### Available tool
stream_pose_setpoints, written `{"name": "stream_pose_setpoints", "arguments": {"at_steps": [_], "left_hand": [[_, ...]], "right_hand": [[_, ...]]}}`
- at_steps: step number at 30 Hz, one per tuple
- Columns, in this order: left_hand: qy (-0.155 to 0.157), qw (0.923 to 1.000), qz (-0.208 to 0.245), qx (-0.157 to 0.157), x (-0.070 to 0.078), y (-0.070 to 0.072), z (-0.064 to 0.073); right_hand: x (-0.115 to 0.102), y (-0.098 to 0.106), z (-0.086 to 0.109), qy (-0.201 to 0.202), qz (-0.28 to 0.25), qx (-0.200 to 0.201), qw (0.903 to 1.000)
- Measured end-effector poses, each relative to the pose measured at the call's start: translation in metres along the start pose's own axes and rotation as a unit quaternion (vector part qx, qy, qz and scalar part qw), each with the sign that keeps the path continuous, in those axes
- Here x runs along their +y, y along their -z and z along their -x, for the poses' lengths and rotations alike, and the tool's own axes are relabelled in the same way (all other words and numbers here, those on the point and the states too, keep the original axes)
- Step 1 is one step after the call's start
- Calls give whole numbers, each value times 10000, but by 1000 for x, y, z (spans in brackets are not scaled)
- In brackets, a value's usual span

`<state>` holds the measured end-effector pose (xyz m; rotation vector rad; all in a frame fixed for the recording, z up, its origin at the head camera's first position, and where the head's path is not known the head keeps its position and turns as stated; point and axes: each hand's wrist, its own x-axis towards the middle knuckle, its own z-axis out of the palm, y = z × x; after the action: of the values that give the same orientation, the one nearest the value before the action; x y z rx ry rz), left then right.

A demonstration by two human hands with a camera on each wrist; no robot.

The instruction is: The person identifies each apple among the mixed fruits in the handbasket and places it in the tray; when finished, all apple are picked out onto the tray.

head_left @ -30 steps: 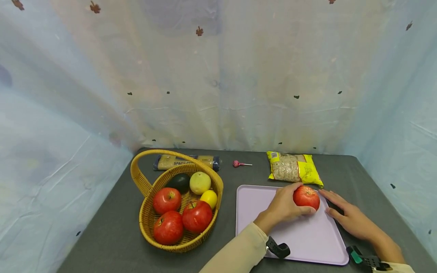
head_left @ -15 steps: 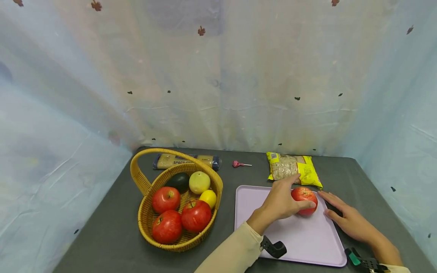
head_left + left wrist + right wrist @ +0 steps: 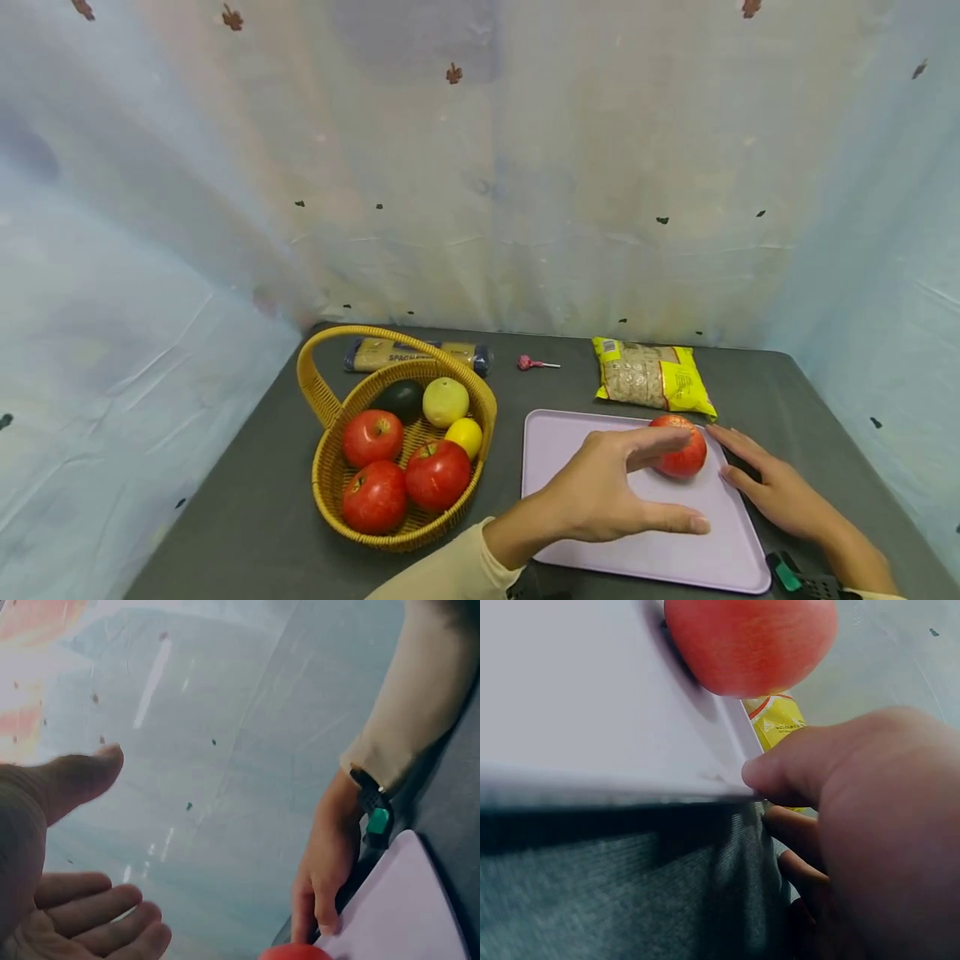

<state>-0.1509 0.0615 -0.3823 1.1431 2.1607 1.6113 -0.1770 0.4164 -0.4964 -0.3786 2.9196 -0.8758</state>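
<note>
A red apple (image 3: 684, 454) sits on the lilac tray (image 3: 558, 442), near its back right corner. My left hand (image 3: 600, 492) is held over the tray in front of the apple, thumb and fingers spread wide with nothing between them. In the left wrist view its palm and parted fingers (image 3: 105, 911) show, with the apple's top at the bottom edge. My right hand (image 3: 783, 492) lies at the tray's right edge, fingers extended. In the right wrist view the thumb touches the tray's rim (image 3: 735, 739) while the other fingers lie outside it.
A yellow wicker basket (image 3: 321, 492) with a tall handle stands left, holding several fruits, among them red apples (image 3: 438, 475), a lemon (image 3: 464, 437) and a dark green fruit (image 3: 400, 399). Behind are a spaghetti pack (image 3: 375, 356), a lollipop (image 3: 527, 362) and a yellow bag of flakes (image 3: 637, 373).
My left hand has let go of the apple and drawn back toward me and up, its fingers spreading. The apple stays on the tray. My right hand keeps its place at the tray's edge.
</note>
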Motion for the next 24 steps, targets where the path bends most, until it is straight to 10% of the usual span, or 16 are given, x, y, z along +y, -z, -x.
{"name": "stream_pose_setpoints", "arguments": {"at_steps": [8, 12, 24], "left_hand": [[-373, 9961, 705, -388, 13, 40, 57], [-41, 9920, 1171, -459, 15, 65, 86], [408, 9955, 857, 14, -1, 142, 160]], "right_hand": [[-1, 0, 0, -74, 76, -49, 9999], [0, 0, -1, -64, 102, -58, 9999], [1, -1, 0, -39, 89, 12, 10000]]}}
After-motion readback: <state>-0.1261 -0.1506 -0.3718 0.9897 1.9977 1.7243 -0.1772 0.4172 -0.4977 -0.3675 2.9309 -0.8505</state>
